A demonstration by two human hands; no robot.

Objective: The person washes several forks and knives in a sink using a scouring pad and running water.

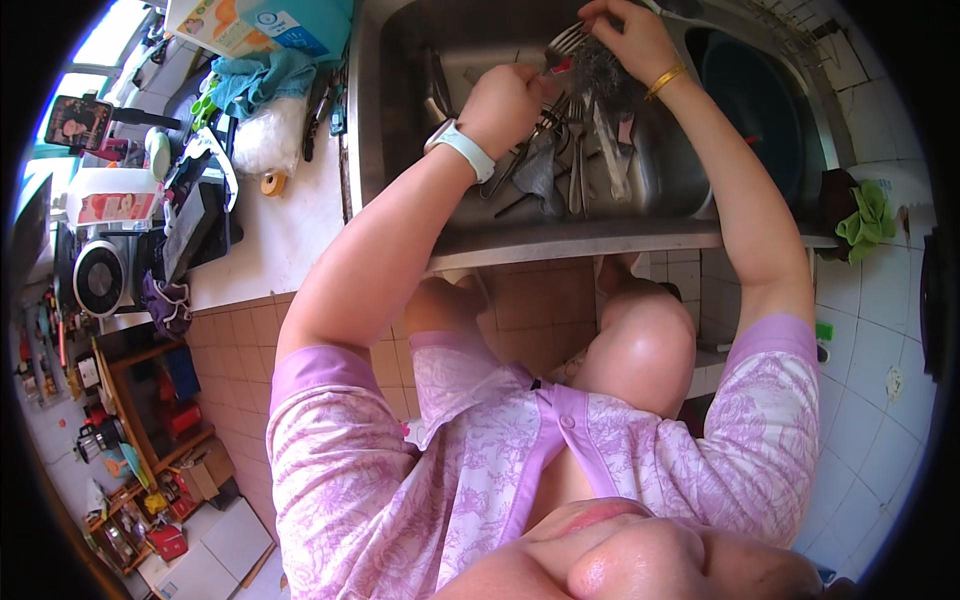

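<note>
Over the stainless steel sink [465, 225], my left hand [504, 105] is closed around the lower part of a metal fork [568, 41], whose tines point up and to the right. My right hand [634, 37], with a gold bracelet at the wrist, has its fingertips at the fork's tines. A grey steel-wool scourer [598, 71] lies just under my right hand. Several utensils rest on the sink bottom below, among them another fork [576, 150] and a light flat utensil [609, 154]. A grey crumpled piece [537, 176] lies beside them.
A dark round basin [750, 112] sits in the right-hand bowl. On the white counter [300, 240] at left are a turquoise cloth [262, 82], a plastic bag [270, 139], a roll of tape [273, 184] and a phone on a holder [77, 122]. Green leaves [866, 221] lie at the sink's right corner.
</note>
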